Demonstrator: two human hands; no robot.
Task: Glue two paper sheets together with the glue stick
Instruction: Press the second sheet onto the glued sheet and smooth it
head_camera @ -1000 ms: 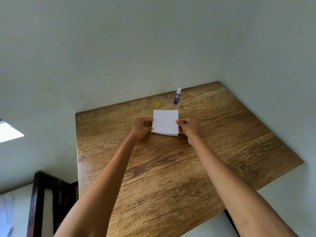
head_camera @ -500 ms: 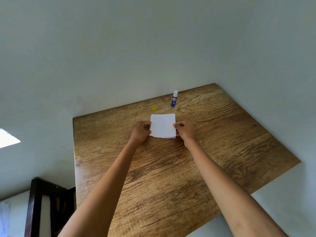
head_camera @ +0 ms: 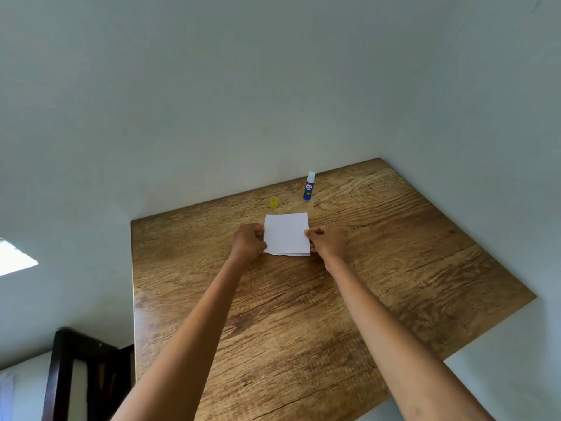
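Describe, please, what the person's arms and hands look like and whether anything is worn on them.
Both forearms are bare up to the frame's lower edge: no sleeves show. The left hand and right hand wear no gloves, and no watch, bracelet or ring is visible. The fingers are mostly tucked out of view, so small rings cannot be ruled out.

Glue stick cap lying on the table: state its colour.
Yellow. The cap lies apart from the blue glue stick, shown best in the head view.

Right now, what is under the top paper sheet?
Under the top sheet, a second sheet's edge peeks out along the near side, over the table. Any glue between them is hidden.
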